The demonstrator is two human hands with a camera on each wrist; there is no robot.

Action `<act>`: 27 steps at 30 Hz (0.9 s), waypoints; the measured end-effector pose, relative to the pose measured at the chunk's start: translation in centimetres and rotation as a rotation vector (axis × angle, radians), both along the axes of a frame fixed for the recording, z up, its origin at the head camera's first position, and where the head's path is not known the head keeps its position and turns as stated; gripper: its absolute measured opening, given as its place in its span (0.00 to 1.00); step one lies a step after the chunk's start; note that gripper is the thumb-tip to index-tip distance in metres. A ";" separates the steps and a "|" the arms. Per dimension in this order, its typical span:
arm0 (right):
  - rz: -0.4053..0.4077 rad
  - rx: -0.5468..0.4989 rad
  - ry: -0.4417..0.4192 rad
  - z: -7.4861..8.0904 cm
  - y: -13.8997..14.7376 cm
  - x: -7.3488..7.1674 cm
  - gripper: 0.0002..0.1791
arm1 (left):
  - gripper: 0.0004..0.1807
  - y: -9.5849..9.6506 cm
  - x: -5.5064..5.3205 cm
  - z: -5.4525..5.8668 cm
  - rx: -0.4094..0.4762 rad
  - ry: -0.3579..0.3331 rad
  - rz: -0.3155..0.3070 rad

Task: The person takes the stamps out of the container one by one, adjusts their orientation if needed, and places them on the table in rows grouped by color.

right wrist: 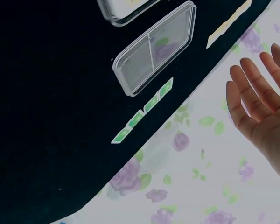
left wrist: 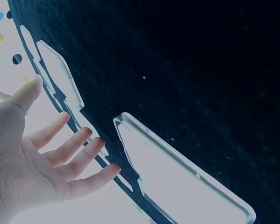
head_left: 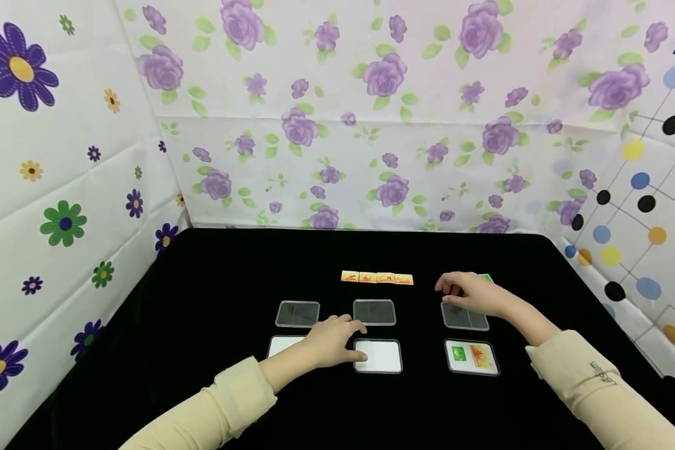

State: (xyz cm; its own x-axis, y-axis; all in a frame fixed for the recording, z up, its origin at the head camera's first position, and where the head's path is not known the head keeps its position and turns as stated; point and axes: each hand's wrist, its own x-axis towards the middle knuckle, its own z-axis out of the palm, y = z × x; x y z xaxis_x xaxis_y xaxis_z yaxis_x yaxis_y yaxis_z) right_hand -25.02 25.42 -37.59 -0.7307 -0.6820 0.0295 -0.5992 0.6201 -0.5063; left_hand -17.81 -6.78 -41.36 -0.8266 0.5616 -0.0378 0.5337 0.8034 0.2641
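Observation:
My left hand (head_left: 329,342) hovers with fingers spread beside the middle white-filled tray (head_left: 385,357), overlapping another white tray (head_left: 281,344) at left. In the left wrist view this hand (left wrist: 60,163) shows an empty palm. Over the right clear tray (head_left: 467,320), which has a dividing line, is my right hand (head_left: 472,294), fingers loosely bent. Its palm (right wrist: 266,112) is bare in the right wrist view. Several small green picture cards (right wrist: 151,103) lie in a row past that tray, mostly hidden by the hand in the head view.
Several orange picture cards (head_left: 377,278) form a row at the back. Two more clear trays (head_left: 297,314) stand left and middle. At front right, a tray (head_left: 471,369) holds a green and an orange picture. Flowered cloth walls (head_left: 337,169) surround the black table (head_left: 214,281).

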 end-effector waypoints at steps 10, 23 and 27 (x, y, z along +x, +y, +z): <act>0.035 0.000 -0.020 -0.4 1.8 1.8 0.14 | 0.25 1.8 -0.3 -0.1 0.062 0.017 -0.079; 0.103 0.016 0.073 -0.6 3.4 3.4 0.12 | 0.23 5.0 -0.9 0.8 0.145 0.002 -0.160; 0.130 0.012 0.061 -1.2 3.8 3.9 0.12 | 0.23 6.1 -1.0 1.3 0.090 -0.005 -0.168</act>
